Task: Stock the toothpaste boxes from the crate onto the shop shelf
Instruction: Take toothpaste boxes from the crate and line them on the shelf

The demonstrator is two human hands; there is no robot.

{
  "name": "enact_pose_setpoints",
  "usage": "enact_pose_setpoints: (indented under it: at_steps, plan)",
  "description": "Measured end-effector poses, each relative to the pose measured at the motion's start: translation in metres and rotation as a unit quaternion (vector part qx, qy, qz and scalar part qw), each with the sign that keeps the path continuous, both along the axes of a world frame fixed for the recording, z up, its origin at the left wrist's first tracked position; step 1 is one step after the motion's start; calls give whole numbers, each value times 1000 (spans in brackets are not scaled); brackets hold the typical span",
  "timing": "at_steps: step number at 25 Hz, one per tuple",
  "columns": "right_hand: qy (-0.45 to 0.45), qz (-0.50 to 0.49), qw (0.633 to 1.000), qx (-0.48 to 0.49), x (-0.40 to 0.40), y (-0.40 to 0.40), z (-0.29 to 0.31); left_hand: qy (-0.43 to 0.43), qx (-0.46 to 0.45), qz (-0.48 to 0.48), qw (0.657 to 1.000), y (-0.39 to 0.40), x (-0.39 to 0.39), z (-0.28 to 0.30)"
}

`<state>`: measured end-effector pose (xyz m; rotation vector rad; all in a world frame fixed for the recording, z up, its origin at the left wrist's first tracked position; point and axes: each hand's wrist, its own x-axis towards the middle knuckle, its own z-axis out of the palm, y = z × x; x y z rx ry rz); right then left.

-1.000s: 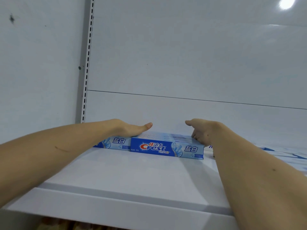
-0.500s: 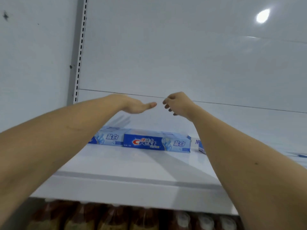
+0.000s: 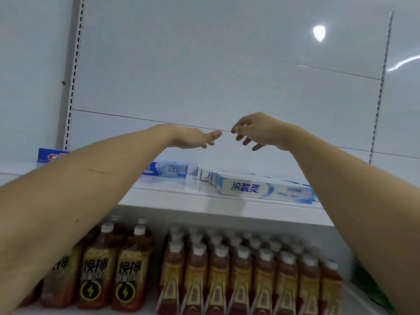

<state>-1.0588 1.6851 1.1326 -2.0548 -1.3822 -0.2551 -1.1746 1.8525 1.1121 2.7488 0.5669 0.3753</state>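
White back panel (image 3: 227, 64) behind the shelving, crossed by a thin dark seam. Slotted metal uprights are seen at left (image 3: 73, 71) and right (image 3: 384, 71). A round glare from a lamp (image 3: 319, 32) is reflected on the panel, upper right. Pale wall (image 3: 29, 76) at far left. Lower tier is filled with rows of brown drink bottles (image 3: 241, 276), white-capped.

toothpaste boxes (image 3: 264, 189): blue-and-white | shelf (image 3: 204, 201): white | bottles (image 3: 238, 273): brown, white caps, tan labels | back panel (image 3: 204, 64): pale grey
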Motion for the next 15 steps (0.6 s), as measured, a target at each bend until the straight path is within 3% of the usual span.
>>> enact_pose_setpoints:
  at_steps: [4, 9, 15]
  plan:
    - [24, -24, 995, -96, 32, -80, -16, 1, 2, -49, 999, -71, 9, -24]
    - [-13, -61, 969, -239, 63, -129, -30, 86, 62, -35, 994, -109, 7, -34]
    - [21, -54, 970, -237, 79, -121, -58, 129, 94, 19, 987, -114, 19, -45]
